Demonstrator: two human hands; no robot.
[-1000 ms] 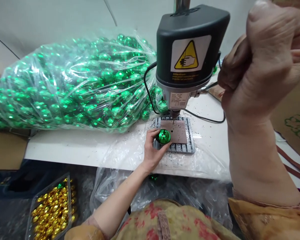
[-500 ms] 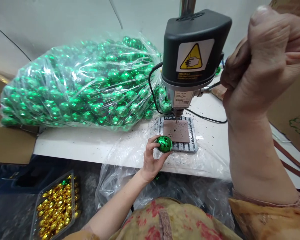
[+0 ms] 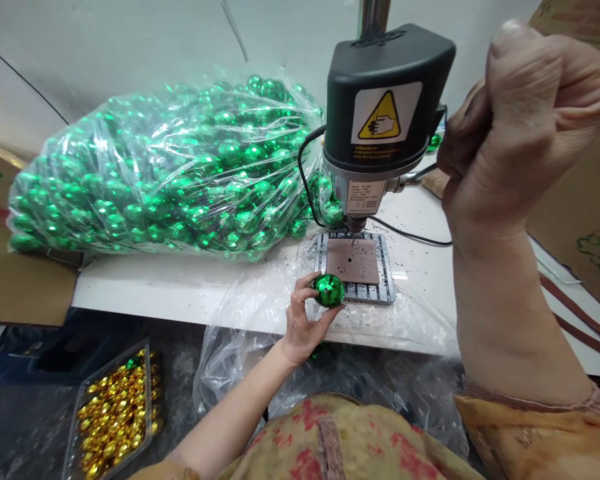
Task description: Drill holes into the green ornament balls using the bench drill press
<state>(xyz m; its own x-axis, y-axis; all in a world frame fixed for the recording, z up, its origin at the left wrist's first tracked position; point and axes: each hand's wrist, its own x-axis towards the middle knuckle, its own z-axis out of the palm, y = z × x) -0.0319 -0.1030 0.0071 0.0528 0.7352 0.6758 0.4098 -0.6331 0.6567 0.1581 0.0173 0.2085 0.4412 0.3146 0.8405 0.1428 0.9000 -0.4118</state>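
Observation:
My left hand (image 3: 303,323) pinches a shiny green faceted ball (image 3: 329,291) between thumb and fingers, just in front of the drill press base (image 3: 386,292). A small dark spot, like a hole, shows on the ball. Above the base hangs the black drill press head (image 3: 390,100), its thin bit (image 3: 353,240) pointing down at a brown board (image 3: 365,263) with a hole in it. On the right, my right hand (image 3: 520,127) is raised and closed at the end of the press's metal lever (image 3: 425,171); the fingers hide the grip.
A clear plastic bag (image 3: 180,173) full of green balls lies behind on the white table (image 3: 140,287). Dark shavings dot the base. A black cable (image 3: 413,235) runs right. Lower left, a clear bin (image 3: 115,413) holds gold balls. Cardboard boxes (image 3: 577,173) stand at the sides.
Both hands keep their grips. The green ball has turned or tilted slightly in my left hand. The view has shifted a little.

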